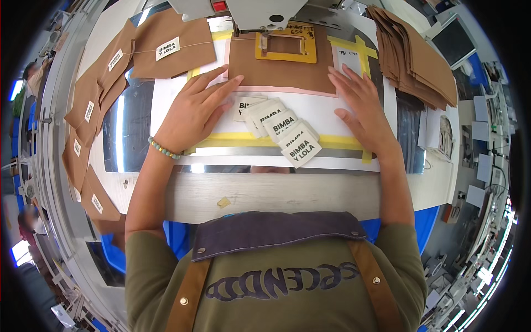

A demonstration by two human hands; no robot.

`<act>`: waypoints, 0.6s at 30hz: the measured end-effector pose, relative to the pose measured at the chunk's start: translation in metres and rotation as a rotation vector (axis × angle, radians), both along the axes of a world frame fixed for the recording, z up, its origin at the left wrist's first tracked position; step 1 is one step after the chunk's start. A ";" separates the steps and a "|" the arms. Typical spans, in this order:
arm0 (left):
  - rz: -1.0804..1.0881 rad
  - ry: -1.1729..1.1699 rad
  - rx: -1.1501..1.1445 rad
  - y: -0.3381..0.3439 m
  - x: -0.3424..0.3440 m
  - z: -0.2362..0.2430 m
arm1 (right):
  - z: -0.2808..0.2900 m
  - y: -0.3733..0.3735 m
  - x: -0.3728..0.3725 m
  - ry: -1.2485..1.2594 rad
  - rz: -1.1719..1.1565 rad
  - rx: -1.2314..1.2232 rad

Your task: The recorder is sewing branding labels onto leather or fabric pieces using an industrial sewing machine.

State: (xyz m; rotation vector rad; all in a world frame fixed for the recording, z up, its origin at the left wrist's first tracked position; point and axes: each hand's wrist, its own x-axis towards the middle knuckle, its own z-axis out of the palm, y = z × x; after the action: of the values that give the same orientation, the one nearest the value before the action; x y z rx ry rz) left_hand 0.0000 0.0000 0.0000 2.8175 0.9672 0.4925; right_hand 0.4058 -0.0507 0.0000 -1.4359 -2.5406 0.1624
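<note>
A brown fabric panel (285,73) lies flat beneath the head of a sewing machine (263,12), with a yellow rectangular clamp frame (287,54) over its upper part. My left hand (200,106) is open, fingers stretched toward the panel's left edge, and a beaded bracelet circles that wrist. On the other side, my right hand (362,110) is also open, its fingers by the panel's lower right corner. Neither hand holds anything. Between them, several white fabric labels (283,126) with dark print are fanned out in an overlapping row.
Brown panels bearing white labels (167,48) curve down the left side of the table, joined in places by thread. A thick stack of brown panels (412,63) sits at right, above a bundle of white labels (444,138). Yellow tape (337,142) borders the white work sheet.
</note>
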 end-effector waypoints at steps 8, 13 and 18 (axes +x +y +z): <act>0.021 -0.058 0.027 -0.002 0.002 0.000 | 0.003 -0.001 0.002 0.047 0.068 0.042; 0.031 -0.013 -0.010 0.000 0.002 -0.001 | 0.000 -0.002 0.003 0.009 0.052 0.036; 0.025 -0.045 0.044 0.000 0.004 -0.001 | -0.003 -0.003 0.002 -0.058 0.020 0.074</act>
State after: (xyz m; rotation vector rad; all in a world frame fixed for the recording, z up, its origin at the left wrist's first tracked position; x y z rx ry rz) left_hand 0.0043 0.0000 -0.0008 2.8229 0.9964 0.5850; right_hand 0.4079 -0.0542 -0.0031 -1.4072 -2.5789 0.0301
